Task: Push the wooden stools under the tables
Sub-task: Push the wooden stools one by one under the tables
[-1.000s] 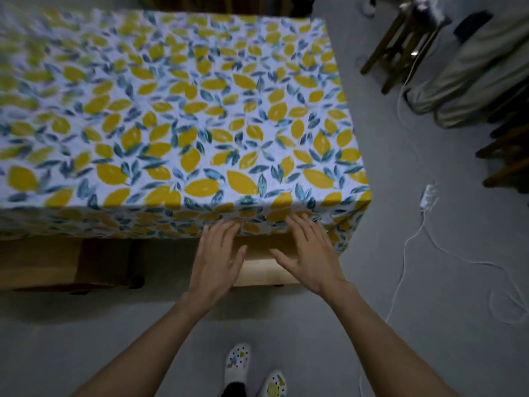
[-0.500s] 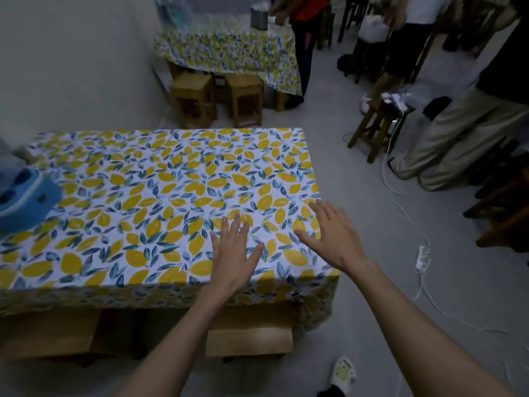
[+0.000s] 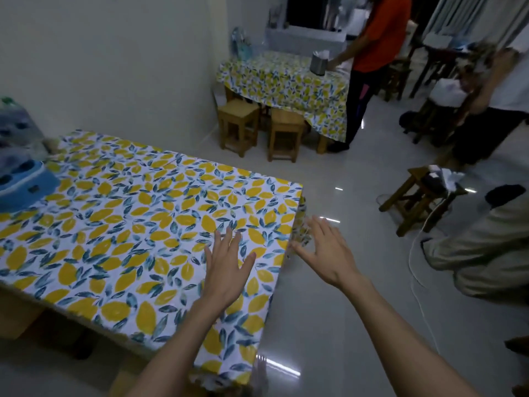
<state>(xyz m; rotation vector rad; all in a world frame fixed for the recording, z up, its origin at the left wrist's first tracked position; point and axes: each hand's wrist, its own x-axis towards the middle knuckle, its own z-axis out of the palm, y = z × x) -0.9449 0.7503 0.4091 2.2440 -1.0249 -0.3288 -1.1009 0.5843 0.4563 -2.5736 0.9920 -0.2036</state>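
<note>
Open floor (image 3: 329,310) right of the table (image 3: 128,224); dark stool (image 3: 420,196) and cable (image 3: 415,270) farther right.

A near rectangular table wears a white cloth (image 3: 120,224) printed all over with yellow lemons and blue-green leaves; the same lemon print covers the cloth of the far table (image 3: 286,78). Two square light-brown wooden stools (image 3: 237,124) stand by that far table, and a darker brown wooden stool (image 3: 412,196) stands on the pale grey glossy floor (image 3: 343,310). A person at the far table wears an orange-red top (image 3: 380,32) and dark trousers. A light blue object (image 3: 23,184) sits at the near cloth's left edge.
</note>
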